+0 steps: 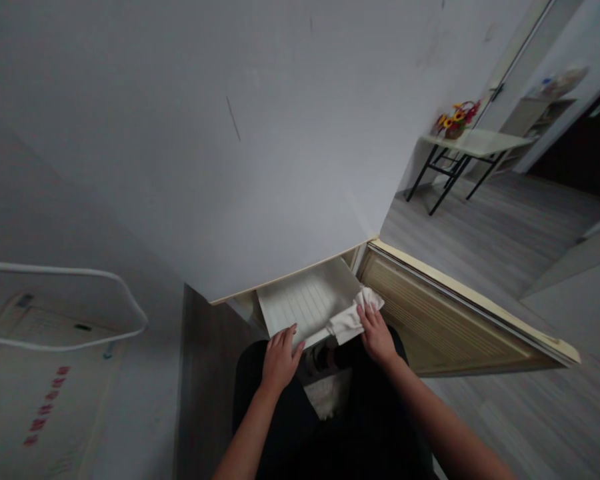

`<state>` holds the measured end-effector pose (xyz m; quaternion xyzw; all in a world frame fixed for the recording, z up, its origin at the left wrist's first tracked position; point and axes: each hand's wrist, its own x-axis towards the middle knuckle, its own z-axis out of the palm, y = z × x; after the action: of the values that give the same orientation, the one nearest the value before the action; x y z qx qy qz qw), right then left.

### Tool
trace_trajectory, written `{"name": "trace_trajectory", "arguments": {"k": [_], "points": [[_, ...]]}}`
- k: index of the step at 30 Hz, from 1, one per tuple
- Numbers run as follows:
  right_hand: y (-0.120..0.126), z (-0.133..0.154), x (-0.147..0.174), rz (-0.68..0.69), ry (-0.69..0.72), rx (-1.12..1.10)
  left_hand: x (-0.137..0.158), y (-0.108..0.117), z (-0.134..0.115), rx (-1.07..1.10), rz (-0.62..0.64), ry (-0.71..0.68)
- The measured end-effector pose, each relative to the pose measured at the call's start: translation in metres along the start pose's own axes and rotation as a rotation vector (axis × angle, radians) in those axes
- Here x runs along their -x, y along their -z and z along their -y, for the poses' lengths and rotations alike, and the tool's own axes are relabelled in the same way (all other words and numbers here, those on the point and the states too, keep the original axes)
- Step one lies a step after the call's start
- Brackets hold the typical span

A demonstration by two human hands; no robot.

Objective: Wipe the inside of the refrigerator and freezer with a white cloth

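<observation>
A white drawer (307, 297) with a ribbed bottom is pulled partly out from the cabinet in front of my knees. My left hand (280, 360) holds the drawer's front edge near its left corner, fingers over the rim. At the right front corner, my right hand (377, 333) presses a crumpled white cloth (347, 323) against the rim. Part of the cloth drapes along the front edge. The undersides of both hands' grips are hidden.
An open cabinet door (445, 307) with a ribbed inner panel stands to the right. A white wall-like panel (280, 167) rises above the drawer. White tubing (125, 287) loops at left. Farther back, a table (480, 141) bears a flower basket (455, 123).
</observation>
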<state>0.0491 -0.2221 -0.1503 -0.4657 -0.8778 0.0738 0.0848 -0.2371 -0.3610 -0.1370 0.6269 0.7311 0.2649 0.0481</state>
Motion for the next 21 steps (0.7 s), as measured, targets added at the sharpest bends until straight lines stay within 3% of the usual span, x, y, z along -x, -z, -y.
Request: {"name": "trace_trajectory", "arguments": {"k": [3,6,13,15,19,21], "points": [[0.007,-0.019,-0.005,-0.018,-0.069,0.027,0.001,-0.002,0.000,-0.081,0.043,-0.036],[0.013,-0.016,-0.021,0.033,-0.095,0.045,-0.001,0.000,-0.004,-0.156,0.078,-0.038],[0.030,-0.014,-0.093,0.237,-0.127,0.034,-0.003,0.008,-0.011,-0.239,0.155,-0.024],[0.030,-0.020,-0.113,0.298,-0.078,0.038,-0.002,0.008,-0.010,-0.242,0.149,-0.021],[0.018,-0.027,-0.145,0.318,0.215,0.096,-0.001,0.004,-0.007,-0.226,0.122,-0.018],[0.008,-0.027,-0.160,0.328,0.285,0.116,-0.001,0.001,-0.005,-0.229,0.106,-0.029]]}}
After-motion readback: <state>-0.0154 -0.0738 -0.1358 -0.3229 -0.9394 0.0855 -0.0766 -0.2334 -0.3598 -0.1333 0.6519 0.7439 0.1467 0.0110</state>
